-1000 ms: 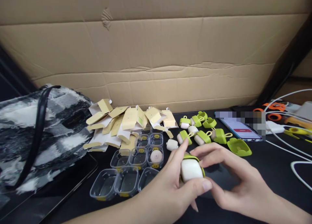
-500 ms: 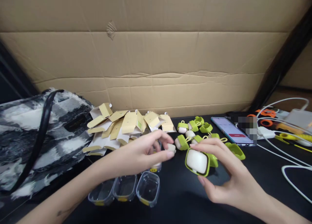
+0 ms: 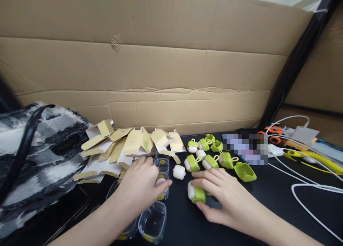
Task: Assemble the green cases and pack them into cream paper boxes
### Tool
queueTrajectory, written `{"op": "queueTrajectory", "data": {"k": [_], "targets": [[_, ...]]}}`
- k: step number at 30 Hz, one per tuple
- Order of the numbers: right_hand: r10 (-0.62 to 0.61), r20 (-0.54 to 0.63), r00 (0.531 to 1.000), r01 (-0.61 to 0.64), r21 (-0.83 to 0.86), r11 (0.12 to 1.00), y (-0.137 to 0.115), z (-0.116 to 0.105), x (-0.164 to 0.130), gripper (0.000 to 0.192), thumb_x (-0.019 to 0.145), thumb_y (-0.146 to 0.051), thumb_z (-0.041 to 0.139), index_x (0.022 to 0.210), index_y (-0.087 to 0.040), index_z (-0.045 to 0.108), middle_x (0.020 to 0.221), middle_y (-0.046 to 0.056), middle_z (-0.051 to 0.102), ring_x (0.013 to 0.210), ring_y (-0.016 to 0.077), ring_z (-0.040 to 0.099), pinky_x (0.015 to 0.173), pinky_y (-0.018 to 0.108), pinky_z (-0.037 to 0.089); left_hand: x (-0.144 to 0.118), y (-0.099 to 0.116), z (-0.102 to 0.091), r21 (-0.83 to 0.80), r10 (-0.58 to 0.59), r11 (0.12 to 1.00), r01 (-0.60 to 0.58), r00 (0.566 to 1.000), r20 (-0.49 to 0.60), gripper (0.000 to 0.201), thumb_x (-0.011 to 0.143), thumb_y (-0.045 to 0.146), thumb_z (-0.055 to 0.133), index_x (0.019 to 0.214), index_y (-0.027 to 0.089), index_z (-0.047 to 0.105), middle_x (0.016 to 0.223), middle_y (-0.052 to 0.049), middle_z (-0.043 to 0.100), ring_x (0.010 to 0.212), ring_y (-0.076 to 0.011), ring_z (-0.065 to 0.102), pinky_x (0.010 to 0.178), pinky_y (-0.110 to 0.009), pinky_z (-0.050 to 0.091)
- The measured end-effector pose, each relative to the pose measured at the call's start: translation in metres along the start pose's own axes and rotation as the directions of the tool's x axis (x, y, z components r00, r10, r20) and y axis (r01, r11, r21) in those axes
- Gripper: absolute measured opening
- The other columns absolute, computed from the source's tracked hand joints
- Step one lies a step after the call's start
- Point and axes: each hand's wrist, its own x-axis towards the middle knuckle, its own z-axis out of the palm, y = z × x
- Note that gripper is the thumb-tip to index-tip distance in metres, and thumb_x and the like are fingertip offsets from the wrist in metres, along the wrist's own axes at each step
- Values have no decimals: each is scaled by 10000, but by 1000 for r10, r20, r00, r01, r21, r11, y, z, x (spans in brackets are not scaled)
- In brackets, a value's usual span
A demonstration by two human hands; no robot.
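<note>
Two hands at work — right hand [image 3: 222, 196] pinching a green-cased white piece [image 3: 196, 194] flat to the black table [image 3: 268, 203], left hand [image 3: 140, 183] spread over clear trays [image 3: 152, 221] left of it, steadying them.

Clear glossy plastic trays [image 3: 152, 221] sit on a smooth black worktop [image 3: 268, 203]. Matt creased cardboard [image 3: 160, 71] stands at 12 o'clock, fuzzy cloth bag [image 3: 40, 156] at 9.
</note>
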Motion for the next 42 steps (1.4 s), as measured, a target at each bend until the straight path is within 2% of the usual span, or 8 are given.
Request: {"op": "queueTrajectory", "data": {"k": [8, 13, 20, 24, 31, 34, 39, 42], "targets": [[127, -239, 963, -130, 4, 992, 18, -24, 0, 41, 883, -227, 564, 901, -237, 600, 940, 42, 726, 879, 221, 669, 783, 403, 488, 2, -5, 6, -109, 17, 994, -9, 997, 78, 396, 868, 365, 398, 834, 145, 726, 909, -145, 604, 964, -350, 550, 842, -478, 445], [192, -318, 929, -210, -23, 977, 43, -52, -4, 145, 911, -281, 533, 794, -236, 606, 891, 45, 706, 830, 225, 661, 737, 376, 491, 5, -9, -2, -204, 29, 979, 1, 989, 146, 349, 817, 372, 441, 807, 165, 722, 849, -120, 611, 901, -327, 575, 791, -450, 458], [369, -470, 802, -425, -16, 905, 56, -66, -16, 220, 875, -456, 546, 941, -276, 654, 819, 19, 720, 741, 233, 686, 619, 337, 523, 6, -8, -5, -257, 1, 966, 28, 994, 112, 195, 697, 287, 563, 757, 178, 713, 867, -100, 647, 923, -307, 583, 805, -402, 456], [293, -430, 854, -343, -42, 939, 51, -58, -14, 179, 881, -419, 551, 939, -272, 638, 815, 14, 715, 713, 217, 681, 610, 323, 526, 5, -13, -4, -309, 7, 951, 29, 993, 115, 194, 687, 265, 582, 786, 182, 727, 893, -93, 661, 891, -291, 597, 759, -376, 453], [105, -224, 969, -114, -26, 993, 35, -34, -10, 90, 908, -314, 547, 962, -262, 597, 906, 27, 705, 842, 225, 666, 716, 377, 529, 8, -27, -9, -430, 57, 902, 33, 979, 195, 276, 718, 358, 591, 853, 201, 773, 738, -44, 657, 748, -229, 597, 601, -273, 405], [101, -209, 973, -105, -9, 994, 35, -35, -10, 79, 911, -307, 547, 961, -268, 595, 932, 28, 697, 880, 228, 659, 743, 388, 526, 8, -34, -17, -462, 66, 886, 30, 980, 190, 286, 716, 381, 609, 862, 204, 778, 706, -27, 636, 698, -201, 565, 567, -257, 364], [168, -328, 929, -190, -36, 981, 56, -55, -15, 94, 911, -307, 533, 965, -257, 593, 897, 38, 693, 811, 214, 671, 690, 340, 534, 9, -39, -20, -523, 94, 853, 4, 982, 162, 318, 724, 393, 624, 934, 209, 776, 695, -17, 629, 655, -172, 526, 546, -246, 322], [167, -344, 924, -191, -37, 981, 52, -57, -15, 80, 893, -297, 557, 940, -252, 602, 914, 41, 686, 843, 218, 663, 729, 349, 527, 13, -38, -16, -560, 112, 828, 1, 979, 168, 324, 722, 389, 632, 936, 195, 778, 661, -7, 626, 588, -146, 489, 517, -243, 290]]}}
